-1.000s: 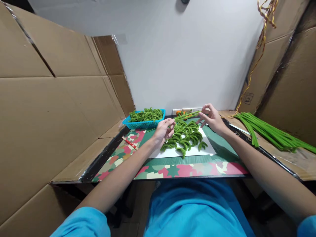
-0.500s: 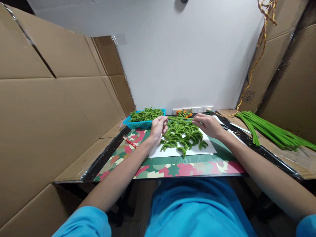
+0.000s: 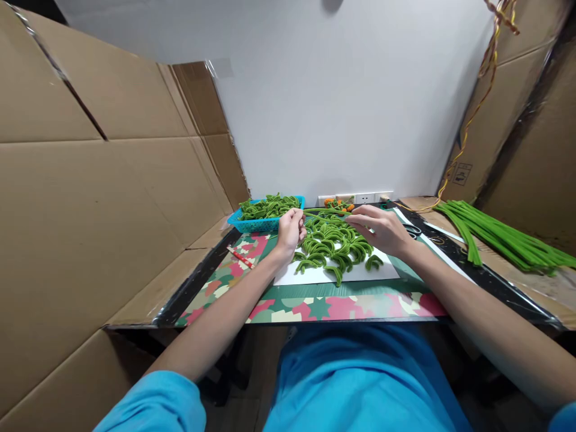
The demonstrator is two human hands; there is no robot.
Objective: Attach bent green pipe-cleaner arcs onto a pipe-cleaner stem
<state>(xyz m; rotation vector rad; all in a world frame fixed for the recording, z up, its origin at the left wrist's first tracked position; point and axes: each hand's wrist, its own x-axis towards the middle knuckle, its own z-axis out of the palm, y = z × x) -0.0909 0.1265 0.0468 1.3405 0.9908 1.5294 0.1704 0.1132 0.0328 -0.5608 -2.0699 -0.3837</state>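
Green pipe cleaners [image 3: 324,210] stretch between my two hands above the table. My left hand [image 3: 290,231] is closed around their left end. At their right end, the fingers of my right hand [image 3: 375,225] pinch them, partly hidden by the hand itself. Below lie many short, curved green pipe cleaner pieces [image 3: 339,259] in loose clusters on a white sheet of paper [image 3: 310,278]. Behind my left hand stands a blue plastic basket [image 3: 254,226] heaped with twisted green pieces [image 3: 270,207].
Long straight green pipe cleaners [image 3: 499,237] lie in a bundle at the right. Scissors [image 3: 411,229] rest beside the paper. A red-and-white strip [image 3: 240,257] is at the left, and orange-and-green pieces [image 3: 339,206] lie by the wall sockets [image 3: 364,198]. Cardboard walls [image 3: 112,192] flank the table.
The view has shifted slightly. My right hand has moved a little to the left along the pipe cleaners, which now bow upward between my hands. Both hands keep their hold.
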